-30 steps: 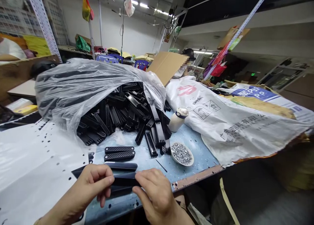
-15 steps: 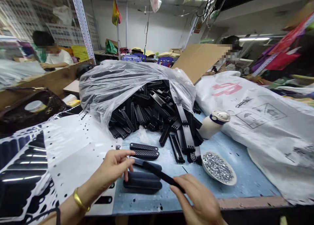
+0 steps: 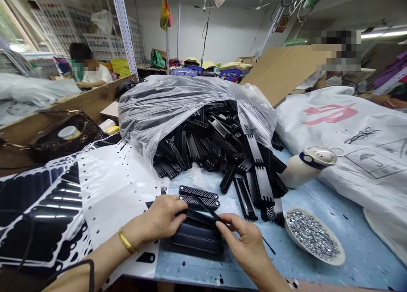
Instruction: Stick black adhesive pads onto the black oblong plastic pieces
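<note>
- Right hand [image 3: 244, 237]: thumb and forefinger pinched together on 1 end of a thin black strip [image 3: 206, 208], above the table [image 3: 190, 270] near its front edge.
- The strip's long axis slants from those fingertips leftward and away from the front edge, toward 2 patterned handles [image 3: 199, 192].
- Left hand [image 3: 165, 215]: curled, just left of the strip; whether it grips anything cannot be told.
- Smooth dark pieces [image 3: 195, 241] lie between the strip and the front edge.

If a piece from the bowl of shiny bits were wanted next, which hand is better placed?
Probably the right hand: it is nearer the bowl, though its fingertips pinch a thin black strip. The left hand is farther away, with the right between it and the bowl.
</note>
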### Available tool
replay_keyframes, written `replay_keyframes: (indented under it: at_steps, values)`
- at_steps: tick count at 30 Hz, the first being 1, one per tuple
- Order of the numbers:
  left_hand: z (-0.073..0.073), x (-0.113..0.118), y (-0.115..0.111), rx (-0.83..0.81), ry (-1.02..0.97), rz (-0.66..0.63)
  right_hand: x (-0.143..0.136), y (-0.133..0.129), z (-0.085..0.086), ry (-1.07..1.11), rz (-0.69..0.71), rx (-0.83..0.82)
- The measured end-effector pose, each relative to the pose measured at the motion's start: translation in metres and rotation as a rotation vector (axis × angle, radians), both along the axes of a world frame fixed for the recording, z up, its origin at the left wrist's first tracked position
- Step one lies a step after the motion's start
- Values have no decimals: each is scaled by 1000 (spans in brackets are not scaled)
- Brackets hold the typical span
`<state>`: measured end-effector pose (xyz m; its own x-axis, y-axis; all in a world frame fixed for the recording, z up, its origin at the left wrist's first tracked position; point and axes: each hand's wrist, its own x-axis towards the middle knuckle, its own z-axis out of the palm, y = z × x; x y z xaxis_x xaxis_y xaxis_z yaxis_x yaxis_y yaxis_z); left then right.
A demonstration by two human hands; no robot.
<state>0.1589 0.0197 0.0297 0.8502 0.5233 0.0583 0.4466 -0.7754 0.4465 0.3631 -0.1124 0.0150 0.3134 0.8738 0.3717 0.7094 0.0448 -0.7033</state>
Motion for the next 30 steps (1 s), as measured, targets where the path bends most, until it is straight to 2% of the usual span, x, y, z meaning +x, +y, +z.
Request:
replay_keyframes:
  at_steps: [3, 6, 8, 10, 14, 19, 22, 26, 30]
  values:
    - [1, -6, 3, -138, -64, -26, -2, -3, 4, -12, 81, -1]
    - [-5, -7, 12, -256, -180, 52, 7, -1, 7, -26, 35, 62]
    - [-13, -5, 20, -228, -242, 178, 16, 8, 5, -44, -21, 87]
    - [-23, -1, 27, -187, -241, 243, 23, 18, 1, -71, -17, 91]
    - [-34, 4, 29, -207, -209, 159, 27, 29, -8, -164, 68, 131]
    - [-32, 4, 24, -325, -261, 135, 31, 15, -4, -287, 177, 170]
    - [-30, 4, 23, -487, -324, 199, 37, 12, 4, -397, 233, 201]
    - [-29, 5, 23, -714, -402, 261, 37, 23, 12, -444, 284, 189]
    - [-30, 5, 22, -695, -397, 247, 28, 36, 12, -420, 351, 210]
